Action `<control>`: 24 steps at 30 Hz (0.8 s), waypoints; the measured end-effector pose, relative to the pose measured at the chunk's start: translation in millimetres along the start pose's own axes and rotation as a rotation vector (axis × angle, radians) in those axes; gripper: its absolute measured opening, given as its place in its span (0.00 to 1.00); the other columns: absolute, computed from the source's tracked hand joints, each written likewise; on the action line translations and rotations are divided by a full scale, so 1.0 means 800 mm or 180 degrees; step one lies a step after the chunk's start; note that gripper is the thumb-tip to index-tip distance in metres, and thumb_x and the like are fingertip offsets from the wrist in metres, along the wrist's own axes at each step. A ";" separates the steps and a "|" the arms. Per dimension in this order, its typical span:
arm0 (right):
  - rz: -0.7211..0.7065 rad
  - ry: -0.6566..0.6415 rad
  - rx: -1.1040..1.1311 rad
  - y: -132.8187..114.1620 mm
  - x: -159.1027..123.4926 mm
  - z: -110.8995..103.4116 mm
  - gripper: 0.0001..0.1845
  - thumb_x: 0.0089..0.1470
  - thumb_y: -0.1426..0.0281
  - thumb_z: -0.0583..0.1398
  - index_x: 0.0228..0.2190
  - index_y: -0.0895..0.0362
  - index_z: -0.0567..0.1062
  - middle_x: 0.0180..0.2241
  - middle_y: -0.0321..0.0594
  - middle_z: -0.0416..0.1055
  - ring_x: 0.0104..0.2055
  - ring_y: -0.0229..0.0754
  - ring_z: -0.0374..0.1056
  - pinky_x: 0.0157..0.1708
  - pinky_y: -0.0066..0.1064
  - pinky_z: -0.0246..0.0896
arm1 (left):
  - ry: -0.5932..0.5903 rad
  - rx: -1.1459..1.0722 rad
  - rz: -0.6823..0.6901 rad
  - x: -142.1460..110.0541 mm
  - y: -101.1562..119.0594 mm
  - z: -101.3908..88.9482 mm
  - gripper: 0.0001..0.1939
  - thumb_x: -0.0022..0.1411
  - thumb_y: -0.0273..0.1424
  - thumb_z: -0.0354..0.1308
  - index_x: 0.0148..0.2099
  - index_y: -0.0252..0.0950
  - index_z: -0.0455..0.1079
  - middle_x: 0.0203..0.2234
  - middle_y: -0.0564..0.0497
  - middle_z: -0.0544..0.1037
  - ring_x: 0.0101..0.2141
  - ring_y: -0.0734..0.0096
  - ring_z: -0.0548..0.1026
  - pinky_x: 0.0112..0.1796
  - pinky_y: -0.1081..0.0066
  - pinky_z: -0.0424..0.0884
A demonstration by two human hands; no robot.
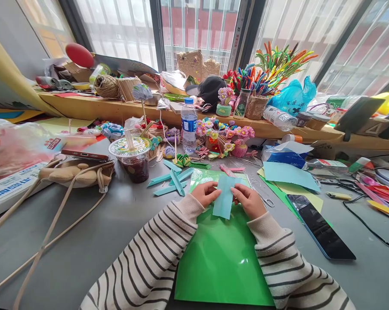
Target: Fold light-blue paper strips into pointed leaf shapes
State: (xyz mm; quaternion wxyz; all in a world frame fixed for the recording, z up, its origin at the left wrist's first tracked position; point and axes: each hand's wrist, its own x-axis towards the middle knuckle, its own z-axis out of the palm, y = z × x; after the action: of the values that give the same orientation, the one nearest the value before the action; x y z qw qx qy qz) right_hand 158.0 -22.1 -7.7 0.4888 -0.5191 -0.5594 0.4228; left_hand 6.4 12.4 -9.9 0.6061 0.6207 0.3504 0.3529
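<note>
A light-blue strip of paper (223, 201) with a crease down its length is held up between both hands. My left hand (206, 193) pinches its left edge, thumb in front. On the opposite edge, my right hand (248, 199) grips it the same way. Beneath them lies a shiny green sheet (225, 258) on the grey table. Several folded light-blue paper strips (174, 181) lie crossed over one another to the left of my left hand. A pair of small scissors (267, 199) is partly visible just beyond my right hand.
A lidded cup of dark drink (132, 161) stands at left, near a beige bag (75, 174). A water bottle (189, 125) rises behind the strips. At right are a phone (320, 226) and light-blue paper (291, 175). Crafts crowd the wooden ledge (117, 105).
</note>
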 end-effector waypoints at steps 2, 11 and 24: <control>-0.0019 -0.0012 -0.0013 -0.003 -0.002 0.000 0.13 0.41 0.62 0.55 0.26 0.60 0.68 0.19 0.35 0.62 0.20 0.34 0.58 0.20 0.27 0.56 | 0.0011 -0.0082 -0.0078 0.000 0.001 0.000 0.22 0.42 0.38 0.57 0.39 0.29 0.64 0.24 0.47 0.72 0.27 0.71 0.70 0.30 0.71 0.65; -0.0153 -0.0062 -0.0300 -0.005 -0.006 0.003 0.14 0.42 0.63 0.54 0.29 0.60 0.69 0.24 0.38 0.67 0.21 0.34 0.60 0.22 0.28 0.60 | 0.0141 0.0265 -0.0194 0.001 0.000 0.001 0.20 0.42 0.39 0.56 0.36 0.30 0.67 0.29 0.46 0.72 0.28 0.69 0.70 0.24 0.74 0.64; -0.0952 0.0482 -0.1368 -0.002 -0.010 0.006 0.10 0.43 0.66 0.55 0.29 0.58 0.70 0.23 0.39 0.70 0.23 0.37 0.65 0.24 0.29 0.63 | 0.0360 -0.0446 -0.0617 -0.006 0.015 0.007 0.17 0.38 0.37 0.60 0.29 0.30 0.68 0.23 0.50 0.71 0.25 0.74 0.69 0.24 0.76 0.66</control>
State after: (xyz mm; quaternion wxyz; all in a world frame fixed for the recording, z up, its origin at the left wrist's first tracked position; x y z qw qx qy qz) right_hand 153.1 -30.1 -7.5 0.4649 -0.5526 -0.6686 0.1774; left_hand 9.2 5.3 2.1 0.6585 0.5192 0.4168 0.3508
